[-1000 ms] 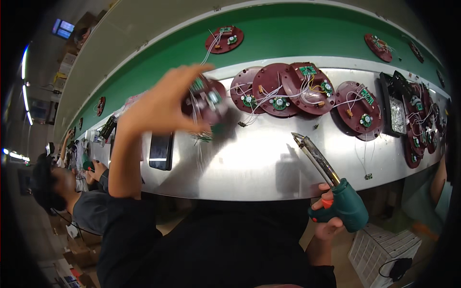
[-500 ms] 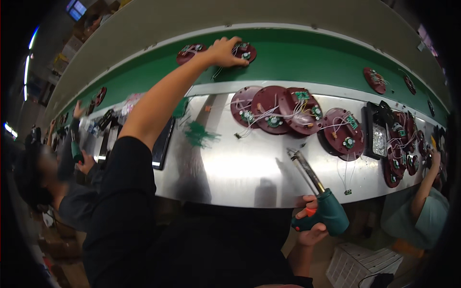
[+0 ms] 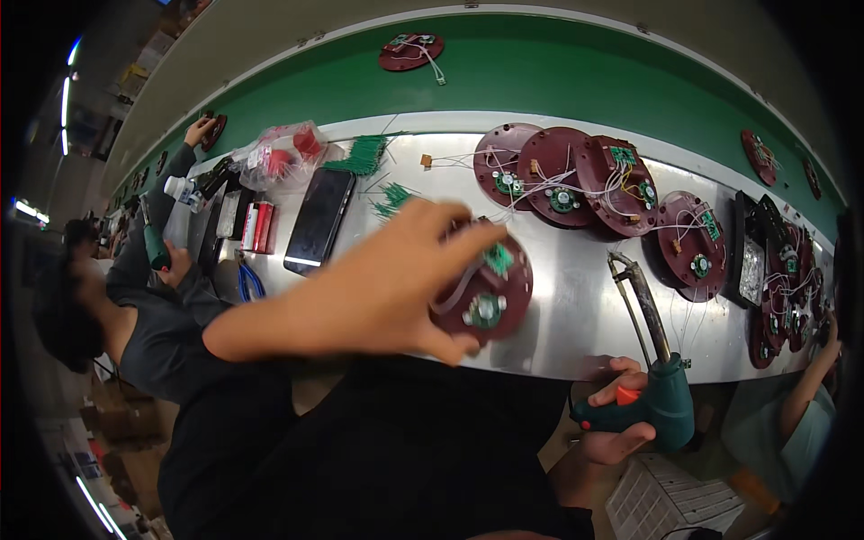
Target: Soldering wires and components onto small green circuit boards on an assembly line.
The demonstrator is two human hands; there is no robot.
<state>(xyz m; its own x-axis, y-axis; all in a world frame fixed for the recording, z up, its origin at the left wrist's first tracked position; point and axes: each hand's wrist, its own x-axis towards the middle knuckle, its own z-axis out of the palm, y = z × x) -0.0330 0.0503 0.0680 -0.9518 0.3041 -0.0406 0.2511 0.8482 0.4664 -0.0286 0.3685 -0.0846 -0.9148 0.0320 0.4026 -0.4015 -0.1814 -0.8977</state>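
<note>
Left hand (image 3: 396, 279): fingers closed round the rim of a dark red round disc (image 3: 483, 292); the grip spans the disc's near and far edges, thumb low, fingertips high.
Disc position: held above the steel worktop (image 3: 576, 315), near its front edge, just left of the soldering gun's tip; whether it touches the surface cannot be told.
Disc facing: component side toward the camera, with a small green board (image 3: 498, 260) upper right and a round metal part near centre. Round outline, so no true long axis; the face appears tilted, its upper edge leaning away from the person.
Right hand (image 3: 616, 414): wrapped round the green pistol handle of a soldering gun (image 3: 655, 360), one finger by the orange trigger.
Gun axis: barrel runs up and slightly left, tip (image 3: 616, 261) pointing at the worktop between the held disc and the stacked discs (image 3: 562, 175).
Risk 1: tip stands close to the left-hand fingers; a drift sideways could burn them.
Risk 2: loose white wires on the disc may snag on the fingers and tear at a joint.
Risk 3: an edge-only hold may slip and drop the disc onto the worktop.
</note>
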